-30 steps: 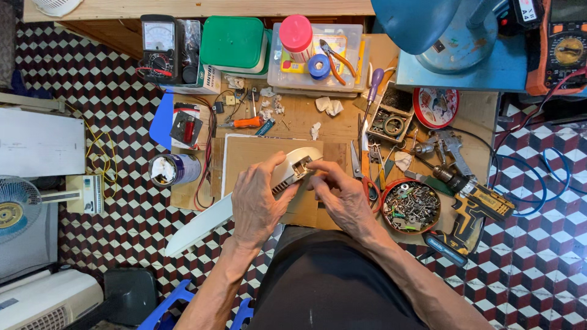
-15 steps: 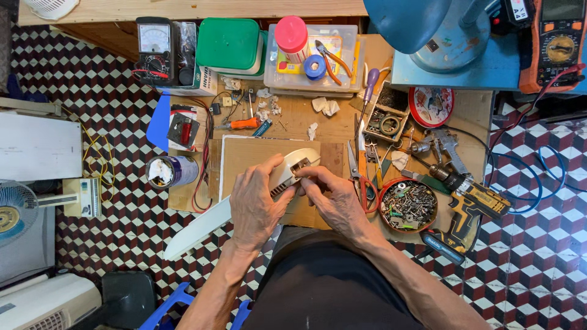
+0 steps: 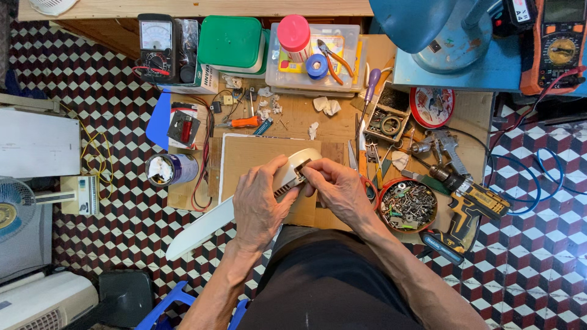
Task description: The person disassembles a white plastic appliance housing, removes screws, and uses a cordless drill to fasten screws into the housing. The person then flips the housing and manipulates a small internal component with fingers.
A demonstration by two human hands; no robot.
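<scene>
My left hand (image 3: 262,203) wraps around a long white plastic device (image 3: 205,229) with a rounded head (image 3: 298,160), holding it over a brown board (image 3: 251,156) on the workbench. Its white tail slants down to the left past the bench edge. My right hand (image 3: 338,190) pinches at a dark slotted part on the head, fingertips meeting the left thumb there. What the right fingers grip is too small to tell.
A round tin of screws (image 3: 408,205) and a yellow cordless drill (image 3: 468,205) lie right of my hands. Screwdrivers, pliers (image 3: 333,60), a multimeter (image 3: 156,46), a green-lidded box (image 3: 231,41) and a blue can (image 3: 172,169) crowd the bench. A fan (image 3: 12,208) stands left.
Both hands stay on the white device. The right fingers have shifted slightly along its head; the device has barely moved.
</scene>
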